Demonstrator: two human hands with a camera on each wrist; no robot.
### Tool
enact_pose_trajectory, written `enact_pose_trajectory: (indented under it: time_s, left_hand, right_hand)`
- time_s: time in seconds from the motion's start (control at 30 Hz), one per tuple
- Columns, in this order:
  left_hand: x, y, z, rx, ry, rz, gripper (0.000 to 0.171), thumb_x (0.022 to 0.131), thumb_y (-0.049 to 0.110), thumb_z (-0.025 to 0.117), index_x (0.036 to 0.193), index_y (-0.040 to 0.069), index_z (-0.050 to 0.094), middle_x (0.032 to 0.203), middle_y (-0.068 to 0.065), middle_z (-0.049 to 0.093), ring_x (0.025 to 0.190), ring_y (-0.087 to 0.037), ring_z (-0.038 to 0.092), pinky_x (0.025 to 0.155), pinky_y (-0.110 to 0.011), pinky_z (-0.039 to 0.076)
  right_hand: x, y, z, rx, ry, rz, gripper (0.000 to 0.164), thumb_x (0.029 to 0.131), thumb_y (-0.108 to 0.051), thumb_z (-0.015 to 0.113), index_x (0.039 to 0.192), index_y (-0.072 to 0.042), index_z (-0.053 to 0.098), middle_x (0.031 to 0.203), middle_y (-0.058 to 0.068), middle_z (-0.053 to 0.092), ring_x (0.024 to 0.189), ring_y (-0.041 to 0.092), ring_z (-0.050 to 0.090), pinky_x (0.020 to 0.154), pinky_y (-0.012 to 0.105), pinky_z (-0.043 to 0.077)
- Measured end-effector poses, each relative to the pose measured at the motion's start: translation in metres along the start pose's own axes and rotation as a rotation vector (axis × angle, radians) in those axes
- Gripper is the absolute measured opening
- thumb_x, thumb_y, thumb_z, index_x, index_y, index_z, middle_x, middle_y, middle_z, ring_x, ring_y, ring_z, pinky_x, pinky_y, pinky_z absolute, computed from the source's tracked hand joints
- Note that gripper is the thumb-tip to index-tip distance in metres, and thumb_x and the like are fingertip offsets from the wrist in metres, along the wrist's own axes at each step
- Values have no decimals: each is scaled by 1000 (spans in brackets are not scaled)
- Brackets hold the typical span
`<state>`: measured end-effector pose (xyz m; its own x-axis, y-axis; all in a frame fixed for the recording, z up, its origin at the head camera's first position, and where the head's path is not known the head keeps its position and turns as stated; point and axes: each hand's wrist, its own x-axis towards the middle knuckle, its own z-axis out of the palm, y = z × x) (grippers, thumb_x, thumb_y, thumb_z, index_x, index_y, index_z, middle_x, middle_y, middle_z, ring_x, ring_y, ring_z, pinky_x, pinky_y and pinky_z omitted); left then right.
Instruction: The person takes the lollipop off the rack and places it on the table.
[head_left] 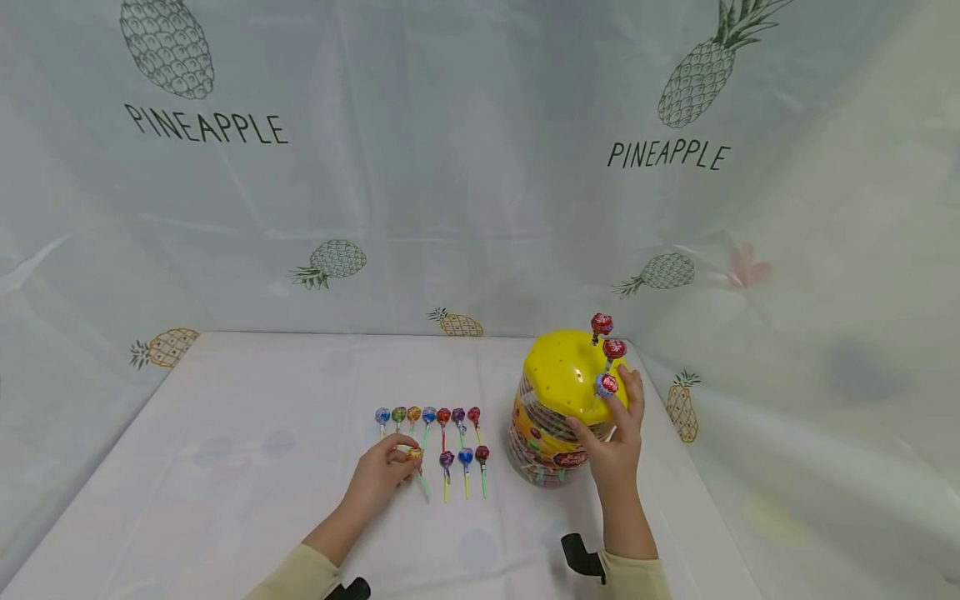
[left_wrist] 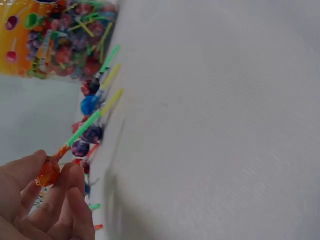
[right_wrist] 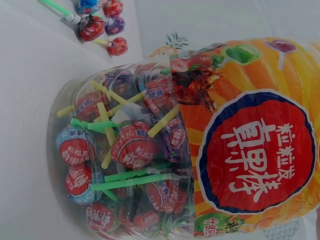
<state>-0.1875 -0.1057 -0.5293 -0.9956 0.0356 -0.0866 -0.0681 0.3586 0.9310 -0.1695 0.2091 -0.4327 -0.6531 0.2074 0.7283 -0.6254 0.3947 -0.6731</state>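
My left hand [head_left: 377,477] pinches an orange-wrapped lollipop [left_wrist: 48,172] by its head, and the green stick points away from the fingers. Beside it, lollipops lie in two rows on the table; the back row includes a red one [head_left: 444,416], the front row a blue one [head_left: 466,457]. My right hand [head_left: 619,446] grips the upper edge of a clear jar [right_wrist: 125,150] full of lollipops, thumb and fingers spread around its yellow lid [head_left: 558,367]. Three lollipops, one of them light blue and red [head_left: 606,384], stand in the lid near those fingers. The right wrist view does not show the hand.
A white cloth covers the table [head_left: 225,467]. Behind it hangs a pale curtain [head_left: 465,183] printed with pineapples. The jar's orange label [right_wrist: 260,150] faces the right wrist camera.
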Motion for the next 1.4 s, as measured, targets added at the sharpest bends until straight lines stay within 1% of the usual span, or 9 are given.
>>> enact_pose_trajectory:
  time_s: [0.2, 0.33, 0.43, 0.63, 0.8, 1.0, 1.1, 1.23, 1.4]
  left_hand:
    - [4, -9, 1, 132, -78, 65, 19, 88, 8, 70, 107, 6, 63, 74, 1, 66, 63, -16, 59, 60, -30, 44]
    - [10, -13, 3, 216, -110, 66, 18, 90, 14, 71, 105, 11, 63, 74, 4, 64, 63, -13, 57, 61, -30, 43]
    - [15, -15, 3, 300, -116, 74, 18, 90, 18, 72, 105, 15, 64, 73, 6, 61, 62, -12, 53, 59, -29, 42]
    - [20, -11, 4, 441, -96, 162, 18, 88, 21, 74, 104, 17, 68, 69, 7, 54, 59, -11, 45, 54, -29, 38]
    - [20, -10, 5, 491, -95, 171, 17, 87, 23, 74, 103, 18, 69, 67, 8, 52, 58, -10, 44, 53, -28, 36]
    - [22, -15, 8, 522, -105, 153, 19, 87, 28, 74, 104, 20, 69, 65, 9, 51, 58, -10, 43, 53, -28, 35]
    - [23, -17, 8, 529, -102, 169, 19, 87, 28, 73, 104, 19, 70, 67, 9, 51, 58, -10, 44, 53, -28, 36]
    - [23, -18, 9, 553, -94, 176, 19, 88, 28, 73, 104, 19, 70, 68, 10, 52, 59, -10, 44, 53, -29, 36]
    - [23, -17, 11, 583, -86, 174, 20, 88, 29, 73, 105, 19, 70, 68, 10, 52, 59, -10, 44, 53, -28, 36]
  right_hand:
    - [0, 0, -1, 13, -1, -4, 38, 84, -6, 77, 112, 10, 59, 147, 27, 30, 146, 33, 9, 115, 32, 20]
    - [0, 1, -1, 7, -4, 3, 38, 84, -7, 77, 113, 10, 59, 148, 27, 30, 146, 33, 9, 115, 31, 21]
    - [0, 0, 0, -2, -3, -1, 38, 82, -3, 77, 113, 9, 59, 148, 26, 30, 146, 33, 9, 114, 30, 22]
    - [0, 0, 0, -13, 2, -19, 37, 81, 1, 77, 112, 8, 59, 148, 25, 31, 145, 35, 10, 114, 29, 23]
    - [0, 0, 0, 4, -3, -18, 37, 84, -6, 77, 112, 9, 59, 147, 26, 31, 146, 36, 9, 115, 31, 21]
    - [0, 0, 1, -3, 4, -6, 39, 80, 4, 76, 115, 8, 59, 149, 22, 32, 146, 35, 10, 114, 30, 23]
    - [1, -2, 1, -1, 7, 0, 40, 78, 8, 76, 115, 8, 59, 149, 22, 32, 146, 34, 10, 114, 30, 23]
    - [0, -1, 0, 1, 0, 22, 41, 79, 7, 76, 116, 9, 59, 149, 23, 31, 146, 33, 9, 114, 31, 22]
    - [-3, 20, -2, 9, -2, 18, 41, 81, -3, 79, 117, 5, 61, 151, 17, 31, 147, 30, 8, 115, 33, 22]
